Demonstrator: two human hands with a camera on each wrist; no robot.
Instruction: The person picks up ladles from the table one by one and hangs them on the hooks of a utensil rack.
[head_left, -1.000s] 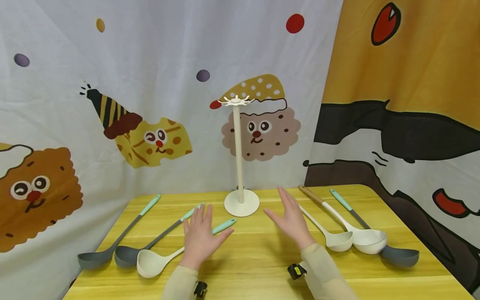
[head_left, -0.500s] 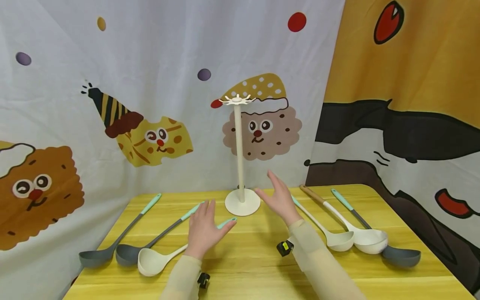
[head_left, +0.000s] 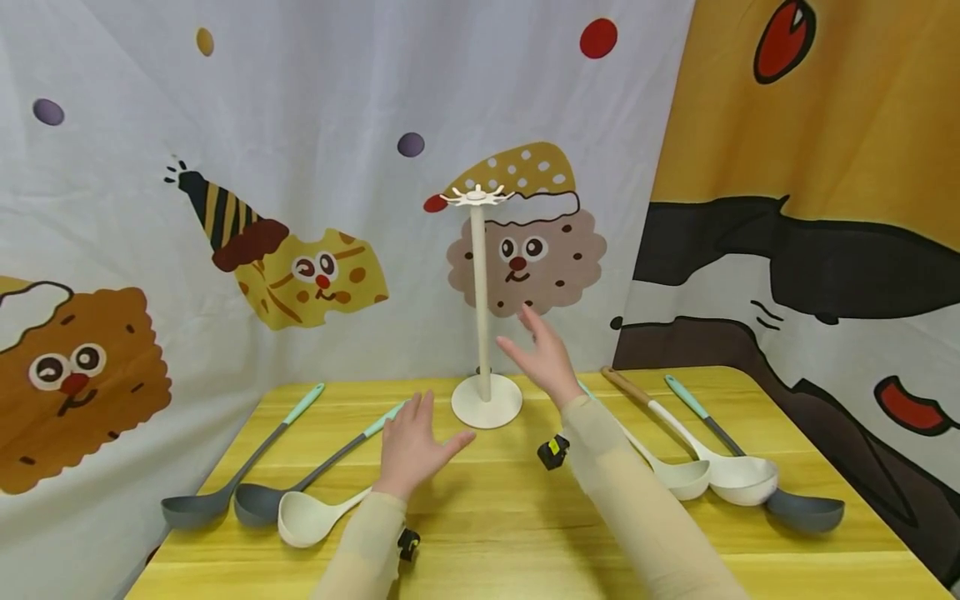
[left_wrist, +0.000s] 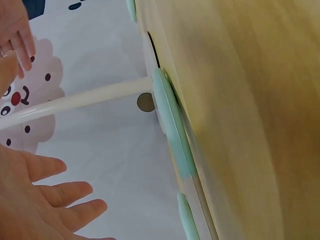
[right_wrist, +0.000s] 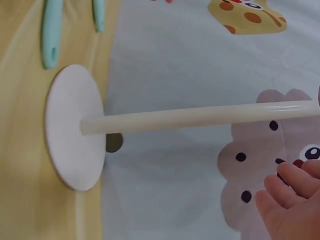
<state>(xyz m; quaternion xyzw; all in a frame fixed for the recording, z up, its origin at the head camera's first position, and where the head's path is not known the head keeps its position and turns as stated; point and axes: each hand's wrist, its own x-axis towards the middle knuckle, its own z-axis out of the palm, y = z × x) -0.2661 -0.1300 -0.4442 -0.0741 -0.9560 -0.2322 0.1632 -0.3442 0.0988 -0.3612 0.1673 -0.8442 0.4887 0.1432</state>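
A cream utensil stand (head_left: 481, 292) with a ring of hooks (head_left: 477, 197) on top and a round base (head_left: 486, 402) stands at the table's back middle. Just right of its pole, my right hand (head_left: 546, 357) is raised with fingers extended, holding nothing. My left hand (head_left: 415, 446) hovers lower, left of the base, fingers spread. It hides the handle of a cream ladle (head_left: 306, 518) in the head view; the mint handle (left_wrist: 174, 125) shows in the left wrist view. Two grey ladles (head_left: 197, 510) (head_left: 258, 504) lie farther left.
Right of my right arm lie a cream ladle (head_left: 686, 479), a white ladle (head_left: 742, 479) with a wooden handle, and a grey ladle (head_left: 806, 510). A cartoon-print curtain (head_left: 337, 108) hangs behind the wooden table (head_left: 495, 533).
My right hand has risen and moved left, nearer to the stand's pole. The left hand has shifted slightly up and right. The ladles and stand stay where they were.
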